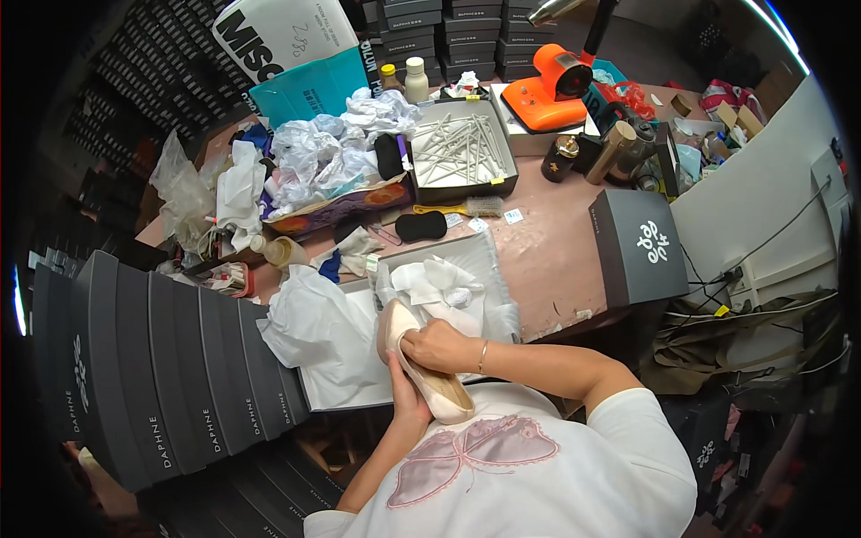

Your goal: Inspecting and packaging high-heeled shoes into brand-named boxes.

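A pale cream flat shoe (456, 401) is tilted in front of me, its toe pointing away and its heel close to my shirt. My left hand (406, 394) is closed around the shoe's left side from below. Curled fingers of my right hand (438, 347) reach into the shoe's opening toward the toe; whatever they hold in there is hidden. Just beyond the shoe sits a box (504, 273) lined with white paper, with crumpled white tissue (429, 280) inside. More white tissue paper (318, 314) spreads over its left side.
Dark shoe boxes (170, 377) are stacked at the left, and one grey shoe box (641, 247) stands at the right. A tray of white sticks (459, 143), a brush (484, 207), a heap of crumpled paper (314, 152) and an orange device (543, 94) occupy the far table.
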Available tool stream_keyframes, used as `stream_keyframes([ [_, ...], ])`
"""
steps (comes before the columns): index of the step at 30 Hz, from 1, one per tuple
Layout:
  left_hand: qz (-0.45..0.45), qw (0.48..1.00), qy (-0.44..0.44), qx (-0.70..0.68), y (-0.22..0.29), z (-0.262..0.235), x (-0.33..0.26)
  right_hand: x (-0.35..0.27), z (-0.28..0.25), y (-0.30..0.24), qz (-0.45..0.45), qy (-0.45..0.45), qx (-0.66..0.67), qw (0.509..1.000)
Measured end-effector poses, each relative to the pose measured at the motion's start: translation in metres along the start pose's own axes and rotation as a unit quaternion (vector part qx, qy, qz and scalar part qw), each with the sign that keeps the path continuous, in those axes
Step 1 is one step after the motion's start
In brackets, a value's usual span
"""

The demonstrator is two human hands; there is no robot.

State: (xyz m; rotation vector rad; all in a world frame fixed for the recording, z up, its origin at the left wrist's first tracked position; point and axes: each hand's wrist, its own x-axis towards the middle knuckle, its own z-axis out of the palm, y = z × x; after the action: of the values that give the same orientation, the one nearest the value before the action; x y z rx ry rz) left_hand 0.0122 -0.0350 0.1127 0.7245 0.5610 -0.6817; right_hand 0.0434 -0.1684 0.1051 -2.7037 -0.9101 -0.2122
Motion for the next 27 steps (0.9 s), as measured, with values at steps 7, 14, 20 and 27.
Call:
stream_keyframes([
  [7, 0.012, 1.000, 0.017, 0.016, -0.001, -0.002, -0.004, 0.002, 0.015, -0.004, 0.024, 0.026, 0.043, 0.998],
  [14, 0.007, 1.000, 0.003, 0.000, 0.001, 0.003, -0.004, 0.002, 0.007, 0.004, -0.015, -0.001, 0.019, 1.000],
  [20, 0.057, 0.997, 0.035, -0.041, 0.005, -0.003, 0.000, -0.023, -0.032, -0.006, 0.007, 0.017, 0.071, 0.997],
  [27, 0.122, 0.990, 0.063, -0.034, 0.011, -0.033, 0.029, -0.033, -0.041, 0.026, 0.289, 0.059, 0.296, 0.909],
])
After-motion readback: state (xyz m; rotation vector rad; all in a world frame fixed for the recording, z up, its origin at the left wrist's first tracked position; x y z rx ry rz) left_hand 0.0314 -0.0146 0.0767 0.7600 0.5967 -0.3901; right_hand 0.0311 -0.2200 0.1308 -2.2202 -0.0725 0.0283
